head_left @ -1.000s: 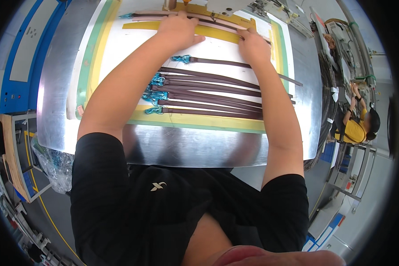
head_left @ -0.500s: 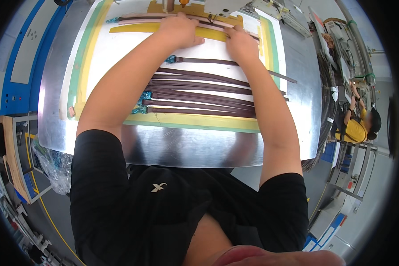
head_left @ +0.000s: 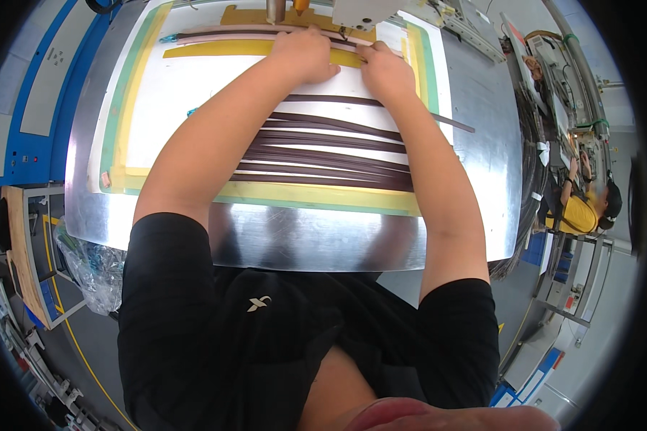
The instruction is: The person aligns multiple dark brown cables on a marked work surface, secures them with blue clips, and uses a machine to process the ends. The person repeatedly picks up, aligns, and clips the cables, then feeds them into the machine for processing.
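Note:
A dark brown strap lies lengthwise in a pale and yellow jig at the far side of a white board. Its left end carries a teal-wrapped fitting. My left hand rests on the strap just left of a machine head, thumb spread apart over the board. To the right of that head, my right hand has its thumb and index finger closed at the strap; its fingertips are partly hidden. Several more brown straps lie side by side between my forearms, their left ends mostly behind my left arm.
The board, edged with green and yellow tape, sits on a shiny metal table. A metal cylinder and an orange nozzle hang above the jig. A blue cabinet stands left. A person in yellow works far right.
The board, with the jig and straps, has slid a little left. My left hand has moved slightly right along the strap, nearer the machine head. My right hand has shifted slightly left.

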Tool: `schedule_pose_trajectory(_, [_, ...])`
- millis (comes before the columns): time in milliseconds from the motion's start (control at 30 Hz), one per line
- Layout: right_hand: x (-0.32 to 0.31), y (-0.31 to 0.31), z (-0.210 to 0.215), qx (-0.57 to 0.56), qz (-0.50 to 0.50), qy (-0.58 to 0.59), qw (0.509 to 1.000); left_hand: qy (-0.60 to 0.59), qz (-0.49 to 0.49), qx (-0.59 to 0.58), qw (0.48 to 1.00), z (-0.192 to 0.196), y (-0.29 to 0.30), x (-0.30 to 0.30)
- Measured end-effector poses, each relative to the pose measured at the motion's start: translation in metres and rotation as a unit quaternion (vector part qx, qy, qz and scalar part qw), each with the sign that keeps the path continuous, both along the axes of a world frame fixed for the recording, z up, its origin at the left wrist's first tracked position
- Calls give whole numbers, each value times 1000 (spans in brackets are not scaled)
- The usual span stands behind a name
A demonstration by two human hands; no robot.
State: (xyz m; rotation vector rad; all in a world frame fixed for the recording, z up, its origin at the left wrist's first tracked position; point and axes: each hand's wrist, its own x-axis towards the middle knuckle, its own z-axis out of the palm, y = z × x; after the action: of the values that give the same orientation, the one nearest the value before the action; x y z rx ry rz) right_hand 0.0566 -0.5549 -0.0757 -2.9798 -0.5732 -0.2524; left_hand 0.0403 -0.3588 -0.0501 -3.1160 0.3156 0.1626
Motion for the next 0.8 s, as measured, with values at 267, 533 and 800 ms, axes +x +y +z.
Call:
schedule_pose_trajectory(267, [5,-43,-3,-6,-39,8,999,-26,11,-28,999,3,0,-11])
schedule_pose_trajectory(533, [3,-41,-4,3,-42,4,999,-14,11,-25,1000,-1,0,-3])
schedule_pose_trajectory(800, [2,-29,-11,24,-25,-3,999,-16,13,-32,999,4,-11,-6])
